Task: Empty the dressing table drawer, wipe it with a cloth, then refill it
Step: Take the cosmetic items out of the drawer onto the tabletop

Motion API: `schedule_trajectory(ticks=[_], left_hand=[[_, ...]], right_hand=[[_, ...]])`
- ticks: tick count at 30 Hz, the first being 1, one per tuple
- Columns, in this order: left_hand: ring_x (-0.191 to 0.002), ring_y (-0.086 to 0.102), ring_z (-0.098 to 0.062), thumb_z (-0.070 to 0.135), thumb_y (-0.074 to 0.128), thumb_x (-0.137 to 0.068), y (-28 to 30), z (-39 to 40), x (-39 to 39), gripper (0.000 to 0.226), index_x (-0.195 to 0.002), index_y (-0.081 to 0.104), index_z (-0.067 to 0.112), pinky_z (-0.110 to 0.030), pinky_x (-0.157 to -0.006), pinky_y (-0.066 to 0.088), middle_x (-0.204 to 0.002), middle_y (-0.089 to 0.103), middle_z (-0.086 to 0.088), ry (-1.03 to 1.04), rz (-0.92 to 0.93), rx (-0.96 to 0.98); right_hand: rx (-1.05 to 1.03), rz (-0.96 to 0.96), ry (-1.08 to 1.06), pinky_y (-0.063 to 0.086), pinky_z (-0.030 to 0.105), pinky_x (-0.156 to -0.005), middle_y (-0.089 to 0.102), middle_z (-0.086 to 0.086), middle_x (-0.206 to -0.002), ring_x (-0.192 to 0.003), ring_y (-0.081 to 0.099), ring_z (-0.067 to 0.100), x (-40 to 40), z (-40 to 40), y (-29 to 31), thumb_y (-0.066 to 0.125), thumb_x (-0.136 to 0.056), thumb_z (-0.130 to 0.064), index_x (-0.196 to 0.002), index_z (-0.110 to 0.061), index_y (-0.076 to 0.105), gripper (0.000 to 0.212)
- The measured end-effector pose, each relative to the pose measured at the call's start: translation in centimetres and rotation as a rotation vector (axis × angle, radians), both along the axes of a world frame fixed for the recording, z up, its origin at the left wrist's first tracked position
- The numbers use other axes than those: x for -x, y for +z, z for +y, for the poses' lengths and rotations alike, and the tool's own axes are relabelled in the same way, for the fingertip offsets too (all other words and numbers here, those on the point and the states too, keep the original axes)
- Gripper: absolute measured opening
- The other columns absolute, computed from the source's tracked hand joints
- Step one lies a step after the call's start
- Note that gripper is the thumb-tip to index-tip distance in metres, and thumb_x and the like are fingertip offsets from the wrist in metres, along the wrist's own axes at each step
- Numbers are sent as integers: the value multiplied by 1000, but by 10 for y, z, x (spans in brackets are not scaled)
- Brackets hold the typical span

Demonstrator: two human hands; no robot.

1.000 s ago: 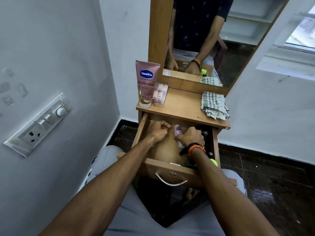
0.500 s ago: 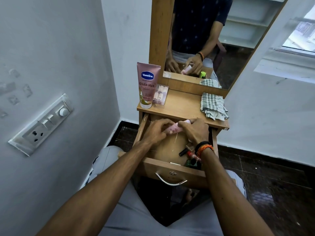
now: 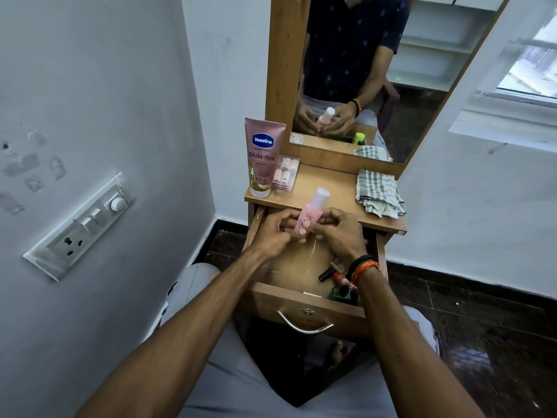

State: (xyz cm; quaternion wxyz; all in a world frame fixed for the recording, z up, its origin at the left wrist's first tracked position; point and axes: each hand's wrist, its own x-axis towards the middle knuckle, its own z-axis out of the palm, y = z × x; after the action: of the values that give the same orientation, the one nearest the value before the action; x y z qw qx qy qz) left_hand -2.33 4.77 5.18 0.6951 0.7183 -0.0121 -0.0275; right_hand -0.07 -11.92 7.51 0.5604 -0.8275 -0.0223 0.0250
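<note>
Overhead: both hands (image 3: 313,233) grip pink bottle (image 3: 310,214); tube (image 3: 262,156) reads "Vaseline Gluta-Hya".

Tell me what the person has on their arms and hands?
Both forearms are bare, with no sleeves reaching them and no gloves. The right hand has bands at its wrist: a black band and orange thread bands beside it. The left hand wears nothing that shows.

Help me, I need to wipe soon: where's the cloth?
The striped cloth lies crumpled on the tabletop's right end, below the mirror, right of the raised pink bottle.
</note>
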Motion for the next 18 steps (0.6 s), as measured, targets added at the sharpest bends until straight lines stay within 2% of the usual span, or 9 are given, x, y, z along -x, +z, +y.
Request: schedule_trajectory(ticks=[2, 3, 5, 7, 10, 14, 18], left_hand=[[-86, 72, -8, -16, 70, -80, 2, 0, 0, 42, -119, 64, -3, -21, -74, 59, -103, 72, -12, 37, -6, -21], [-90, 72, -12, -15, 71, -79, 0, 1, -2, 42, -118, 65, -1, -24, -78, 60, -104, 73, -12, 61, -6, -24], [-99, 73, -23, -13, 74, -78, -3, 5, -4, 41, -114, 69, 7, -41, -87, 61, -104, 75, -11, 95, -6, -1], [-102, 73, -26, -8, 76, -79, -3, 8, -5, 38, -111, 71, 13, -50, -91, 58, -105, 76, -9, 135, -5, 21], [-101, 71, -24, -1, 77, -83, 4, 10, -5, 30, -109, 71, 12, -49, -90, 59, -103, 75, -8, 243, -25, 18], [-93, 69, -14, 7, 71, -90, 3, 21, -8, 20, -109, 73, 15, -41, -88, 60, -97, 73, 3, 439, -75, -163], [-102, 67, -13, 3, 63, -93, -1, 29, -12, 28, -114, 72, 19, -44, -90, 60, -107, 71, 7, 526, -57, -183]], right_hand=[[-23, 8, 42, 62, 38, -79, 77, 2, -88, -85, 75, 18, 0, 6, -3, 84, -74, -7, -96, -13, 74, 25], [-32, 2, 51, 62, 38, -79, 77, 2, -89, -85, 75, 19, 0, 9, -2, 84, -73, -7, -97, -14, 74, 26], [-27, -16, 60, 62, 37, -78, 77, 2, -89, -86, 75, 19, -3, 16, 0, 83, -74, -6, -97, -13, 73, 26], [-5, -45, 68, 62, 38, -80, 77, 1, -90, -86, 74, 17, -7, 21, 4, 82, -75, -5, -98, -13, 72, 26], [52, -121, 64, 61, 38, -81, 75, -1, -94, -89, 72, 15, -16, 28, 10, 78, -80, -9, -100, -13, 70, 22], [71, -200, 22, 61, 35, -83, 73, -2, -102, -93, 70, 13, -30, 39, 20, 75, -86, -14, -106, -15, 68, 21], [131, -225, 20, 58, 29, -83, 71, -3, -102, -93, 67, 11, -41, 50, 23, 74, -86, -13, -100, -17, 67, 16]])
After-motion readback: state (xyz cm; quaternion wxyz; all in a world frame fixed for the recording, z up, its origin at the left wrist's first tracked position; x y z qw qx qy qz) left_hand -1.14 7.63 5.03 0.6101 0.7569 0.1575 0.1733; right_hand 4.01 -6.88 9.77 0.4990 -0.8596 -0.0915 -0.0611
